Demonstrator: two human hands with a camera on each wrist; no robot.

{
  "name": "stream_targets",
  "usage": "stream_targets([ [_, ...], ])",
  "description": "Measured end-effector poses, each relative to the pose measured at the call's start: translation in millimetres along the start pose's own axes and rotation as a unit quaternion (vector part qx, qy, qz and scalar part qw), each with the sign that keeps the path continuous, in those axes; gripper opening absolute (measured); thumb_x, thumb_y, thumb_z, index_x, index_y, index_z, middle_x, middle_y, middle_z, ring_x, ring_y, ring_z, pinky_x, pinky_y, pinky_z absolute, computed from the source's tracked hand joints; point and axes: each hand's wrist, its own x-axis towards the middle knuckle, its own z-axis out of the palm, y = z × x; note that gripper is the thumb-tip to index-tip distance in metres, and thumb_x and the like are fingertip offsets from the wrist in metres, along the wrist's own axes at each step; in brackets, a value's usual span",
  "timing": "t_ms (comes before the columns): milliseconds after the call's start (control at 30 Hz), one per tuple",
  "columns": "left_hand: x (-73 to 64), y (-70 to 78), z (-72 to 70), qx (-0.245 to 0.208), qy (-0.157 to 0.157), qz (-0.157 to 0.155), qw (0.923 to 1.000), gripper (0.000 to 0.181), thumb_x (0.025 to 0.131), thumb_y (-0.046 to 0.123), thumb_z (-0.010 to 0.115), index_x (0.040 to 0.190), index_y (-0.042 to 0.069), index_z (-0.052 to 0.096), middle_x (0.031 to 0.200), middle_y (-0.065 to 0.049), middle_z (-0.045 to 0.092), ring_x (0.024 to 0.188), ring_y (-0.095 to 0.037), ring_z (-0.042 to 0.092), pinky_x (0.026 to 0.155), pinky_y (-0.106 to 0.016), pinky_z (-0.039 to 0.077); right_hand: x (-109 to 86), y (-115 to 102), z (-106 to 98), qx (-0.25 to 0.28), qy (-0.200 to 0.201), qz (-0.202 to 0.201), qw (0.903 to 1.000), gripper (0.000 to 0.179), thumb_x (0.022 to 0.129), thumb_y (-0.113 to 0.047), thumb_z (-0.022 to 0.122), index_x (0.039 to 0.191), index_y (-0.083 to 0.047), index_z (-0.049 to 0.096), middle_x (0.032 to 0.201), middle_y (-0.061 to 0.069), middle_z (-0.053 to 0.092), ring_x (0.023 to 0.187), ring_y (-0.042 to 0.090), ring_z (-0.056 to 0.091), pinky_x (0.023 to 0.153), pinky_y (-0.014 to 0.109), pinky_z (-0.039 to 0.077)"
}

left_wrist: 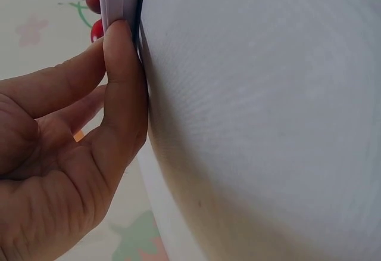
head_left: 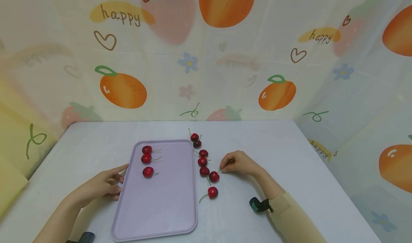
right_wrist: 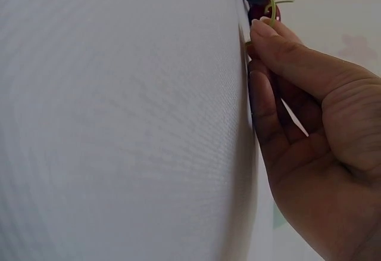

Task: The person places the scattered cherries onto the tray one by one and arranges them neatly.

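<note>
My right hand [head_left: 239, 162] pinches the green stem [right_wrist: 271, 2] of a red cherry [head_left: 214, 177] between thumb and fingertips. That cherry is at or just above the white table, right of a pale purple tray [head_left: 167, 207]. Three cherries lie in a column on the tray's upper left, stems pointing right; the middle one [head_left: 146, 159] is close to the top one, and the lowest [head_left: 148, 172] is slightly apart. My left hand [head_left: 99, 186] touches the tray's left edge with its fingertips [left_wrist: 121, 34], holding nothing off the table.
Several more cherries [head_left: 202, 162] form a loose line along the tray's right edge. A single cherry [head_left: 212, 192] lies nearer the front. White cloth [head_left: 257, 139] covers the table, and a fruit-printed curtain [head_left: 222, 71] hangs behind it.
</note>
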Motion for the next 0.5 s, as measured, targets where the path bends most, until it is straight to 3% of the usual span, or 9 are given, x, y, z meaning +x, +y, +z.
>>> stream_targets([
  [500, -0.6, 1.4, -0.2, 0.003, 0.002, -0.006, 1.0, 0.083, 0.086, -0.001, 0.061, 0.154, -0.007, 0.013, 0.111, -0.02, 0.044, 0.078, -0.011, 0.057, 0.067, -0.023, 0.059, -2.3, -1.7, 1.3, 0.005, 0.011, -0.005, 0.9999, 0.01, 0.083, -0.009, 0.076, 0.092, -0.003, 0.075, 0.093, 0.016, 0.075, 0.079, 0.008, 0.061, 0.072, 0.015, 0.051],
])
